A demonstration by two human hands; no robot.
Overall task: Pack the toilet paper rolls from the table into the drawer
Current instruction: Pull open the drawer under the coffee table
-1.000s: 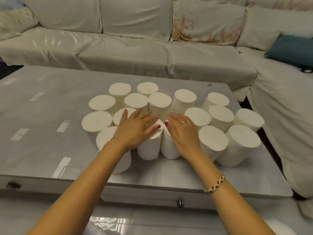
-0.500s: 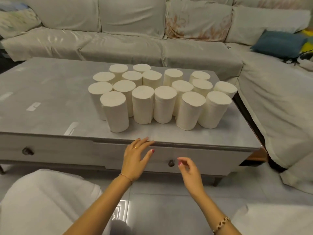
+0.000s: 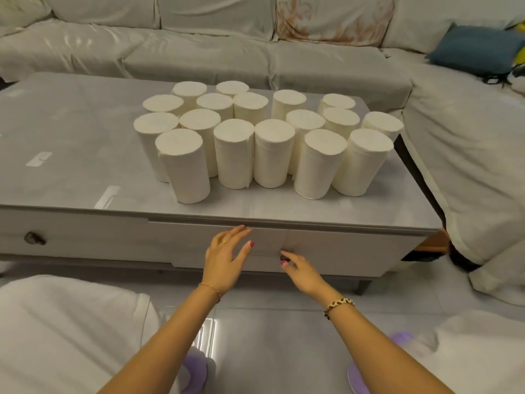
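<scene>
Several white toilet paper rolls (image 3: 272, 155) stand upright in a tight cluster on the grey table (image 3: 71, 143). Below the tabletop edge is a closed drawer front (image 3: 341, 251) with a small dark knob (image 3: 284, 257). My right hand (image 3: 301, 273) reaches to the knob, and its fingertips pinch it. My left hand (image 3: 227, 258) rests flat against the drawer front just left of the knob, fingers spread, holding nothing.
A second knob (image 3: 34, 238) sits on the table's left drawer front. A pale covered sofa (image 3: 199, 52) wraps around the back and right, with a blue cushion (image 3: 474, 49). White cushions (image 3: 65, 334) lie near my knees on the tiled floor.
Both hands left the rolls and dropped to the drawer front. The right hand has reached the knob, and the left has moved up against the panel.
</scene>
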